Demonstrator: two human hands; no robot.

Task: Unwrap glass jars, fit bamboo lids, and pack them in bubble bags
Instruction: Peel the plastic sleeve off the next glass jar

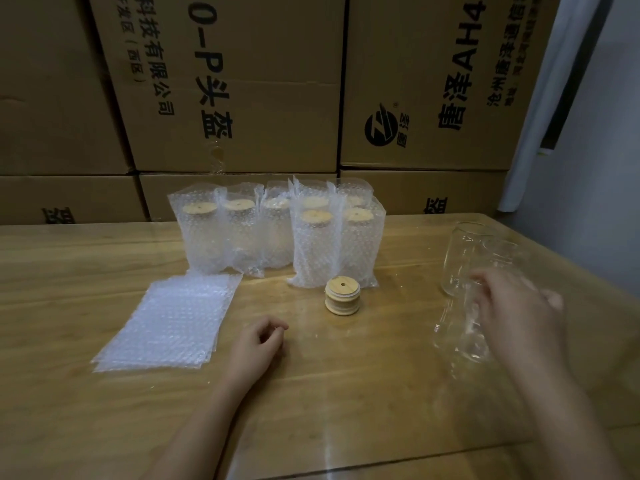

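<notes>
My right hand (519, 306), blurred by motion, reaches over clear glass jars at the table's right side and appears to grip the lower, tilted glass jar (460, 336). Just behind it stand upright empty jars (465, 258); how many I cannot tell. My left hand (258, 344) rests on the table with loosely curled fingers and holds nothing. A short stack of bamboo lids (343, 295) stands in the middle, between my hands. A flat pile of bubble bags (166, 320) lies to the left.
Several jars with bamboo lids, packed in bubble bags (277, 233), stand in a row at the back of the wooden table (346, 403). Stacked cardboard boxes (242, 98) form a wall right behind the table. The table's right edge lies just past the jars.
</notes>
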